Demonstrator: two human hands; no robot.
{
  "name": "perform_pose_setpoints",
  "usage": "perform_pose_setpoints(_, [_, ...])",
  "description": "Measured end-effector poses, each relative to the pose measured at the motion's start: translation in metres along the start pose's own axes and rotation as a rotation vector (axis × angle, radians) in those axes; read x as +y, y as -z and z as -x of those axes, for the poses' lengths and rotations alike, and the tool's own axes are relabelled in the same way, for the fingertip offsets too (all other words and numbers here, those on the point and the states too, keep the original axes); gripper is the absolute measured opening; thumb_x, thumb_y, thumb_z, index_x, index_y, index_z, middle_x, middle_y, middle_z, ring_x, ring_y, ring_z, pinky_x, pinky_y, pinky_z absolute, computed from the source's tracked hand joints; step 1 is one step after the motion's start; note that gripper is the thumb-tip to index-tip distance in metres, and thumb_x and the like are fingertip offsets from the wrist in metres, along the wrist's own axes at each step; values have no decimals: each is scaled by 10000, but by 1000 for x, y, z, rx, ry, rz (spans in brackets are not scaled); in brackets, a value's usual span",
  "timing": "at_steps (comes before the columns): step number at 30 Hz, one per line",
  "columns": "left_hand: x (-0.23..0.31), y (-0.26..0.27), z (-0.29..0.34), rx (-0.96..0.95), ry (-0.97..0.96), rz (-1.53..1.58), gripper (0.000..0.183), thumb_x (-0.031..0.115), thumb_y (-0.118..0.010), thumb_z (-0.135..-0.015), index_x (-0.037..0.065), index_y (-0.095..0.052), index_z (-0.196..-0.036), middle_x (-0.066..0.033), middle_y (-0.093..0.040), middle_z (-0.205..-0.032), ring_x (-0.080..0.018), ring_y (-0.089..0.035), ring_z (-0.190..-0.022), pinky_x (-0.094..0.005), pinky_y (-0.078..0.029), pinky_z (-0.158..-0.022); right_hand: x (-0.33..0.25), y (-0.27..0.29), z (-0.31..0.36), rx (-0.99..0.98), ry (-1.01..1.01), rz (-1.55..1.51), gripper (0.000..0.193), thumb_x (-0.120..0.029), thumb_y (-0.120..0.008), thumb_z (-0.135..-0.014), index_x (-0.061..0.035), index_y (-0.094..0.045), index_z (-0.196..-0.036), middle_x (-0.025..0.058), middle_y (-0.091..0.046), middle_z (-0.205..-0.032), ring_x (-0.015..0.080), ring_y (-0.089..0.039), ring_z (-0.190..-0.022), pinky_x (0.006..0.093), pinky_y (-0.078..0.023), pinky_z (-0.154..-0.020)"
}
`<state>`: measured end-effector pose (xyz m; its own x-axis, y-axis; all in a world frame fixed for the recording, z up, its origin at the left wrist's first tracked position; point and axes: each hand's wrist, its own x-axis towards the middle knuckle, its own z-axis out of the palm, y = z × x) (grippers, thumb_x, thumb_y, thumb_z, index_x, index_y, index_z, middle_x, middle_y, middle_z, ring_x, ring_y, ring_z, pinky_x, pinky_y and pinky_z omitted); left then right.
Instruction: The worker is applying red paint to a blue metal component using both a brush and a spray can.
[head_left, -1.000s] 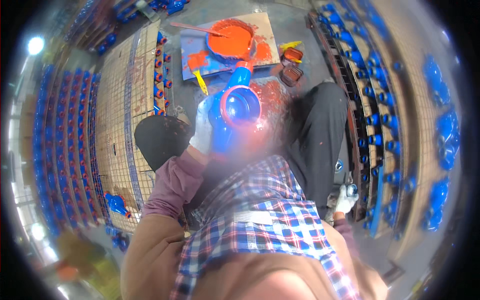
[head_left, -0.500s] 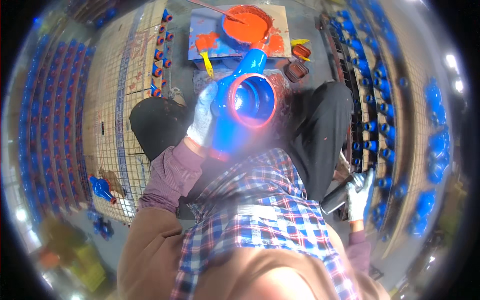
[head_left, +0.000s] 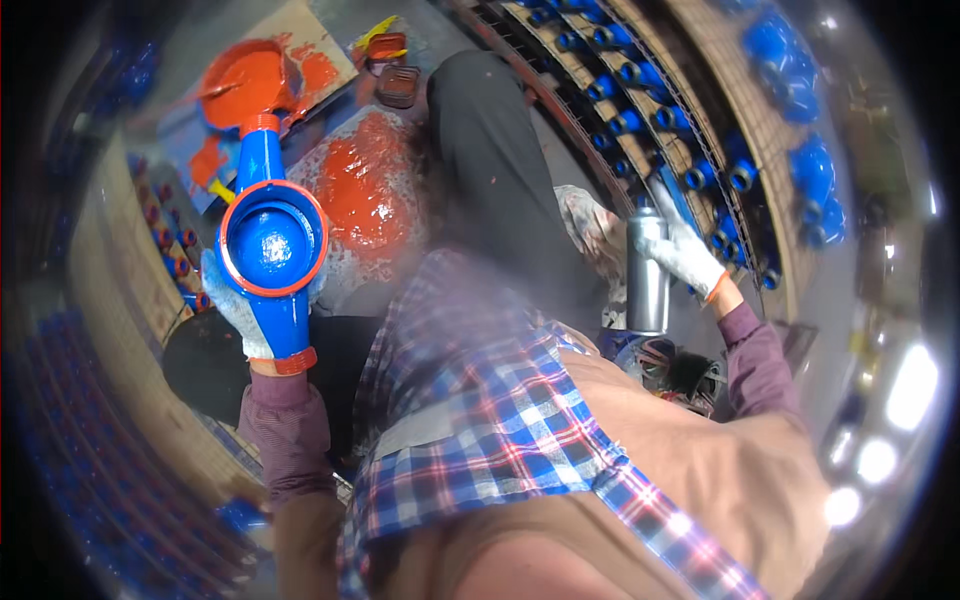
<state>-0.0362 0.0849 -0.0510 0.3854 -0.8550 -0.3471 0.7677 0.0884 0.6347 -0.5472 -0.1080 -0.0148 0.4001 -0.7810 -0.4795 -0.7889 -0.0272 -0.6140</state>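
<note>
A glossy blue fitting (head_left: 270,245) with orange-red rims (head_left: 323,238) is held by the left grip (head_left: 234,305) near the left knee (head_left: 190,360); the right grip (head_left: 688,256) holds a silver can (head_left: 648,290). A bowl (head_left: 291,78) contains orange-red paint (head_left: 242,90).

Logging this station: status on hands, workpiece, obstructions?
Left hand holding blue fitting; right hand holding silver can. Fitting glossy, rimmed orange-red. Paint bowl beyond fitting's far end.
</note>
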Motion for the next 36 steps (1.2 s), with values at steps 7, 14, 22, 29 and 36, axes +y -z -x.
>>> perform_pose_setpoints(7, [-6, -8, -2, 9, 5, 102, 681, 620, -469, -891, 116, -464, -1349, -146, -536, -1308, -341, -589, -1111, -508, -559, -843, -16, -2, -3, 46, -89, -425, 720, -310, -663, -811, -67, -374, -1423, 112, -498, -1285, 202, -489, -1188, 342, -395, -1019])
perform_pose_setpoints(14, [-3, 4, 0, -66, 97, 137, 715, 658, -464, -867, 172, -426, -1390, -144, -477, -1380, -369, -527, -1196, -600, -503, -897, 11, -27, 25, -49, -312, -1124, 509, -164, -647, -878, -86, -443, -1337, 57, -571, -1181, 167, -607, -1042, 358, -536, -890])
perform_pose_setpoints(22, [-6, -1, -1, 35, -19, -32, 812, 668, -427, -882, 73, -338, -1427, -260, -411, -1388, -434, -500, -1207, -584, -519, -897, -34, -45, 53, -29, -373, -748, 740, -265, -717, -845, -141, -302, -1444, 86, -513, -1264, 216, -530, -1154, 428, -502, -908])
perform_pose_setpoints(29, [-5, -9, -5, 163, 23, 68, 737, 638, -427, -889, 64, -454, -1351, -185, -563, -1279, -361, -621, -1068, -502, -584, -808, -115, -9, -1, 434, 325, -315, 784, -235, -706, -828, -27, -301, -1467, 125, -516, -1281, 211, -497, -1197, 339, -406, -1022])
perform_pose_setpoints(36, [-1, -20, 12, -26, -38, 172, 689, 624, -476, -896, 91, -483, -1334, -161, -567, -1281, -315, -609, -1101, -480, -543, -916, -205, -36, -36, 689, 736, -429, 733, -235, -693, -822, -21, -358, -1438, 133, -525, -1265, 240, -566, -1114, 325, -462, -974])
